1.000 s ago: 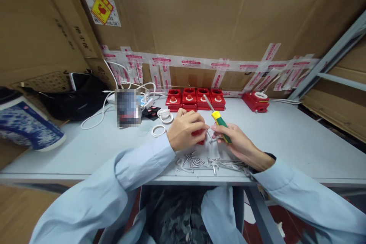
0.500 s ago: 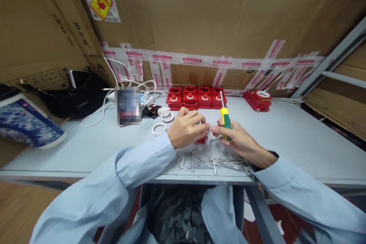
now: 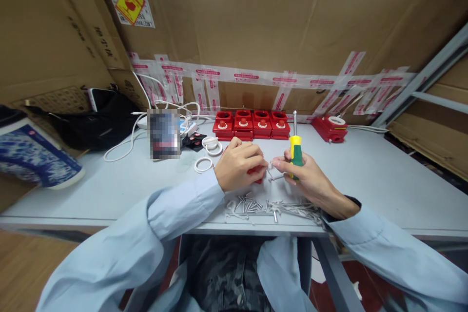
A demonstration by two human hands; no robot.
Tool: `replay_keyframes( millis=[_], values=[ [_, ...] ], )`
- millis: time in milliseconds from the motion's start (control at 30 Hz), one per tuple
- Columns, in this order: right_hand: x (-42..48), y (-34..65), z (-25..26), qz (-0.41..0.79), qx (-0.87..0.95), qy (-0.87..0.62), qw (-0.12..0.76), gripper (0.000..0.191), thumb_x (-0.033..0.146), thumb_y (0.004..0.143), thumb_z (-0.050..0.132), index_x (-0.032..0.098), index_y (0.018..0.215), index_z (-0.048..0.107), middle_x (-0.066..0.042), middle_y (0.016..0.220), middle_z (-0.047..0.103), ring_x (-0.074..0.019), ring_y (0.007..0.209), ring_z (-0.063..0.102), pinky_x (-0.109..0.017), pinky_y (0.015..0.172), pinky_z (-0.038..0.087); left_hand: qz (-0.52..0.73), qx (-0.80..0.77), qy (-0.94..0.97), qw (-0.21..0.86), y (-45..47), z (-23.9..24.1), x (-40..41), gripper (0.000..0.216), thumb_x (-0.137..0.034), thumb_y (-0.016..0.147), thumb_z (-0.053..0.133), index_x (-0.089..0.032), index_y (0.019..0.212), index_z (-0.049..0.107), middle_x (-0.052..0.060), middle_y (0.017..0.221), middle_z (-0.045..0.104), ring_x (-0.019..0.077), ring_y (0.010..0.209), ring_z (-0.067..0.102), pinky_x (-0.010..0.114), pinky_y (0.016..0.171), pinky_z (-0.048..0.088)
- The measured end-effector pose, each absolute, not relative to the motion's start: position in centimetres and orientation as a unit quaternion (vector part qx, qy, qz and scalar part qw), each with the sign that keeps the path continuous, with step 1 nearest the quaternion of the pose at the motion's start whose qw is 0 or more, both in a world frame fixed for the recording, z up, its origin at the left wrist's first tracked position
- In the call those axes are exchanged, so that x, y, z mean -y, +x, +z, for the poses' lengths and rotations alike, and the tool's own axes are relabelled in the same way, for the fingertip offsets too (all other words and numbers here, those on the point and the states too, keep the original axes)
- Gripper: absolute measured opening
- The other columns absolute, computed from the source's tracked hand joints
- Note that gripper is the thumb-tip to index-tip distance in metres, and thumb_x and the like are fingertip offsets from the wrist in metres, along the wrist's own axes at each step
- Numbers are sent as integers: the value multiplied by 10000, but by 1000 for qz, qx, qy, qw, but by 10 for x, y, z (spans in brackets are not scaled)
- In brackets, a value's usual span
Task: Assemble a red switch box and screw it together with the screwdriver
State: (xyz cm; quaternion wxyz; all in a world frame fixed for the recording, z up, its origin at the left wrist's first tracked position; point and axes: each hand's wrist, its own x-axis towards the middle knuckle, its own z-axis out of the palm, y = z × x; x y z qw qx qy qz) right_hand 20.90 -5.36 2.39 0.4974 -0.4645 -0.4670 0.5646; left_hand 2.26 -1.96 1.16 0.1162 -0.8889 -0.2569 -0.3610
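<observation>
My left hand [image 3: 240, 165] is closed over a small red part [image 3: 259, 180] near the middle of the table, covering most of it. Just to the right, my right hand [image 3: 310, 175] grips a screwdriver [image 3: 297, 153] with a green and yellow handle, its metal shaft pointing up and away. The thumb and index finger of that hand pinch close together beside the red part; what they hold, if anything, is too small to make out. A silver screw [image 3: 277, 177] shows beneath those fingers. Loose screws [image 3: 250, 202] are scattered below both hands.
Several red housings [image 3: 243, 126] stand in a row at the back, another red housing [image 3: 331, 129] to their right. White rings [image 3: 204, 165] lie left of my left hand. Screws with white strands [image 3: 296, 208] lie along the front edge. A cup [image 3: 36, 151] stands far left.
My right hand has drawn slightly right, away from the red part, and the screwdriver has swung to point more upright and rightward. My left hand has stayed almost still on the red part.
</observation>
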Motion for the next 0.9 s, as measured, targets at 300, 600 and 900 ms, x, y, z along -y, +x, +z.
replay_keyframes(
  millis=[300, 600, 900],
  values=[
    [56, 212, 23, 538, 505, -459, 494, 480, 358, 566, 837, 205, 763, 427, 19, 762, 643, -50, 496, 426, -207, 410, 287, -373, 275, -885, -45, 23, 18, 26, 127, -303, 826, 584, -200, 873, 642, 12, 895, 659, 138, 804, 597, 333, 727, 292],
    [57, 212, 21, 522, 539, -449, 486, 442, 367, 630, 808, 202, 771, 423, 24, 764, 658, -35, 457, 409, -207, 406, 287, -396, 269, -876, -66, 26, 16, 28, 86, -236, 815, 572, -187, 797, 641, 2, 845, 662, 133, 787, 603, 321, 714, 289],
    [60, 209, 23, 527, 511, -452, 506, 463, 341, 599, 830, 195, 775, 427, 18, 775, 675, -33, 461, 434, -196, 396, 298, -398, 289, -869, -63, 27, 18, 30, 95, -262, 772, 607, -171, 798, 595, 7, 841, 658, 141, 779, 591, 317, 729, 293]
  ],
)
